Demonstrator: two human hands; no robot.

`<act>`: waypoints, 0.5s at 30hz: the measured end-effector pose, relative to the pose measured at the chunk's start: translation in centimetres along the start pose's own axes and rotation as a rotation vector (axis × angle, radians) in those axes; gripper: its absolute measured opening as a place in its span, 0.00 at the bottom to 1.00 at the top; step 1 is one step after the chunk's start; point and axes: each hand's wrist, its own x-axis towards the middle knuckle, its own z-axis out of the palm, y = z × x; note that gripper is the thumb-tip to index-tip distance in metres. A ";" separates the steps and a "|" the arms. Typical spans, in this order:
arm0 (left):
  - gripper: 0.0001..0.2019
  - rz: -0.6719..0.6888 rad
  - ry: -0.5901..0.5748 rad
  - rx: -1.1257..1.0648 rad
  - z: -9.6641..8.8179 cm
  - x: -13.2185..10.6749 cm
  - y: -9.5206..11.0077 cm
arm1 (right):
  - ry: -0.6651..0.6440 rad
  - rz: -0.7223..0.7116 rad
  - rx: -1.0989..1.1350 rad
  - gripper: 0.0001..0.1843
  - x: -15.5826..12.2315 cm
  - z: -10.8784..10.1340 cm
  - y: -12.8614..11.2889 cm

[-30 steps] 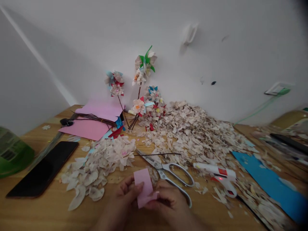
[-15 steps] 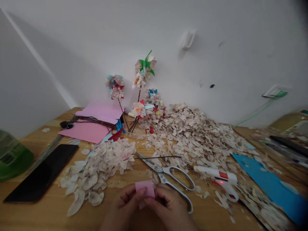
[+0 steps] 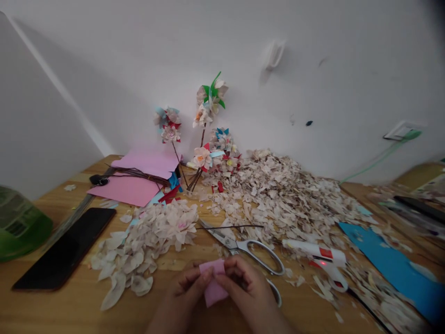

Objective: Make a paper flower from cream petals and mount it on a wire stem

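A small piece of pink paper [image 3: 216, 293] is pinched between both hands at the bottom middle of the head view. My left hand [image 3: 186, 290] grips its left side with thumb and fingers. On the opposite side my right hand [image 3: 245, 287] is closed on the paper's upper right edge. Silver scissors [image 3: 243, 246] lie spread just beyond my right hand, which hides part of a handle. A heap of pale dried petals [image 3: 139, 250] lies ahead of my left hand, with a pale flower [image 3: 181, 225] at its right end.
Flowers on twig stems [image 3: 203, 157] stand by the wall, beside a large petal pile [image 3: 288, 185]. To the right are a white glue gun [image 3: 316, 250] and blue paper [image 3: 385, 264]. On the left are a phone [image 3: 66, 250], pink sheets [image 3: 128, 190] and a green bottle [image 3: 21, 227].
The pink paper has been turned in my fingers, so more of its lower part shows below my thumbs. My right hand has risen slightly along its edge. The view has shifted a little.
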 end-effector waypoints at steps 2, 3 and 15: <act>0.16 -0.006 0.010 -0.029 0.1 0.1 0.1 | 0.027 0.012 0.001 0.11 0.2 0.1 0.3; 0.17 0.004 0.018 -0.053 0.2 0.1 0.1 | 0.039 0.017 0.001 0.11 0.3 0.1 0.4; 0.17 0.028 0.155 -0.024 0.1 0.5 0.1 | 0.068 0.012 0.011 0.14 0.7 0.3 0.6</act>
